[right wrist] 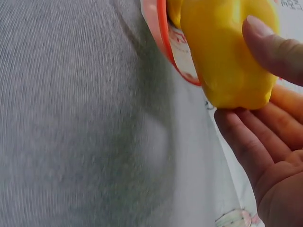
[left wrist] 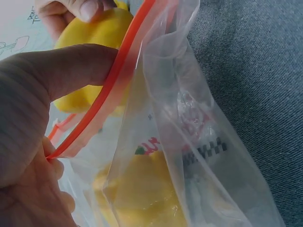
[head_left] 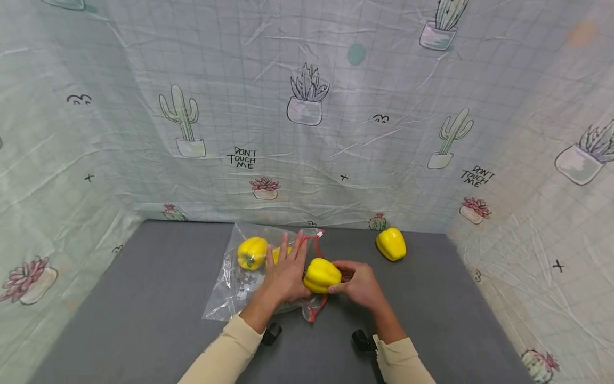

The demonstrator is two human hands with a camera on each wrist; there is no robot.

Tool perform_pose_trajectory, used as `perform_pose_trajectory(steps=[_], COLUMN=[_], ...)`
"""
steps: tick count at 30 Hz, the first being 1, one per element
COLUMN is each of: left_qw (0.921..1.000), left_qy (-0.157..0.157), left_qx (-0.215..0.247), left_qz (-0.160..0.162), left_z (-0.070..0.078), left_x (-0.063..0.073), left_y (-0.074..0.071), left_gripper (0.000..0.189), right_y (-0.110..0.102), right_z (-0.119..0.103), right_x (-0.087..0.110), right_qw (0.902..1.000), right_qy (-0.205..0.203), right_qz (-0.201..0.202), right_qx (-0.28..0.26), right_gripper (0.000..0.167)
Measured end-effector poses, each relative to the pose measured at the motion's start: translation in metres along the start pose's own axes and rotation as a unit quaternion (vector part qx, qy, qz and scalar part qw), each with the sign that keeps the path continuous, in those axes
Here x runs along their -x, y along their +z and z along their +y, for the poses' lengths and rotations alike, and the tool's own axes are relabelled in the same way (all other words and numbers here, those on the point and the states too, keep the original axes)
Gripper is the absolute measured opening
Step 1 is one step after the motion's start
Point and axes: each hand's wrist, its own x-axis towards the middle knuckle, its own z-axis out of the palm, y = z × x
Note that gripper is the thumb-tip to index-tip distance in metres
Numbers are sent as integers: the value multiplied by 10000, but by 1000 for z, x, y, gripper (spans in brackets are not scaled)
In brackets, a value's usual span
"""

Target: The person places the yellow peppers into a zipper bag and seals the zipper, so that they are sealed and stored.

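Note:
My right hand (head_left: pixel 363 285) holds a yellow bell pepper (head_left: pixel 322 276) at the mouth of a clear resealable bag (head_left: pixel 225 298). In the right wrist view its thumb lies on the pepper's side and its fingers are at one end. My left hand (head_left: pixel 287 274) grips the bag's mouth, fingers spread over the plastic; the left wrist view shows the thumb at the red zip strip (left wrist: pixel 110 87). Inside the bag lie a yellow pepper (head_left: pixel 252 253) with its green stem showing and another yellow pepper (head_left: pixel 282 255), partly hidden by the left fingers.
One more yellow pepper (head_left: pixel 390 244) rests on the grey table (head_left: pixel 158 298) at the back right. Cloth walls (head_left: pixel 345 176) printed with cacti enclose the table at the back and both sides. Black straps (head_left: pixel 272 334) are on both wrists.

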Motion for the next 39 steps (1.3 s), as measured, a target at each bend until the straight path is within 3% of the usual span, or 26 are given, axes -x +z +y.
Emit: perform_pose_trajectory(steps=[7,14,20,27,35,39], left_qw=[9995,9981,9975,9980,9981,9986], left_qy=[118,165,169,238,397,381], left_qx=[-302,-574,-676,-569,-459,-351], left_qz=[-25,-135,-147,-142,-102,-145], left_z=[1,3,3,3,4,6], left_x=[1,4,5,6,7,7], left_y=[-2,-3,-1,-1,-3,-2], left_gripper=[127,129,132,131,127,127], right_y=[5,12,21,30,28,32], right_z=[-9,-20,-18,-8,4,5], right_x=[-4,-10,-18,-19,-17,-16], right_qw=[9992,9900,9873,9908,9846,9844], right_qy=[-199,-683,-777,-694,-912,-861], right_qz=[-288,-538,-702,-754,-1491,-1512], right_qx=[193,1114,1196,882,5,-253], right_gripper=[58,58,57,57,59,59])
